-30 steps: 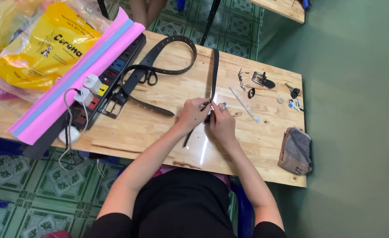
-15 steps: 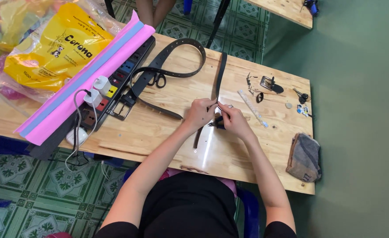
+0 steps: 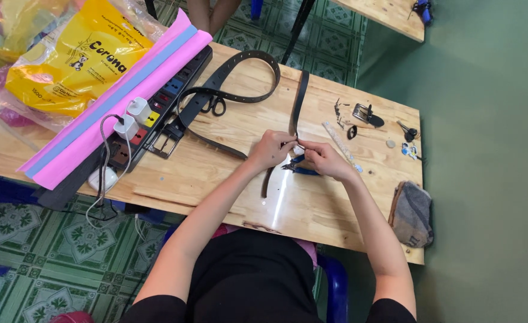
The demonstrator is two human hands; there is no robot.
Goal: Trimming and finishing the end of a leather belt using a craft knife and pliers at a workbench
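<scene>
A long black belt (image 3: 245, 55) loops across the wooden table (image 3: 216, 179), its buckle end (image 3: 166, 142) lying near the power strip. My left hand (image 3: 271, 149) pinches the belt's strap where it runs toward me. My right hand (image 3: 325, 160) meets it at the same spot, fingers closed on the strap or a small part there; which one is hidden. Blue-handled pliers (image 3: 298, 167) lie just under my right hand. Black scissors (image 3: 215, 106) rest inside the belt's loop.
A black power strip (image 3: 156, 113) with white plugs lies beside pink and blue sheets (image 3: 114, 101) and a yellow bag (image 3: 78, 60). A metal buckle (image 3: 367, 115), a ruler (image 3: 339, 143), small hardware and a grey pouch (image 3: 412, 214) sit at the right.
Both hands stay together on the belt strap. The view has shifted slightly, so the table sits lower and to the right in the frame.
</scene>
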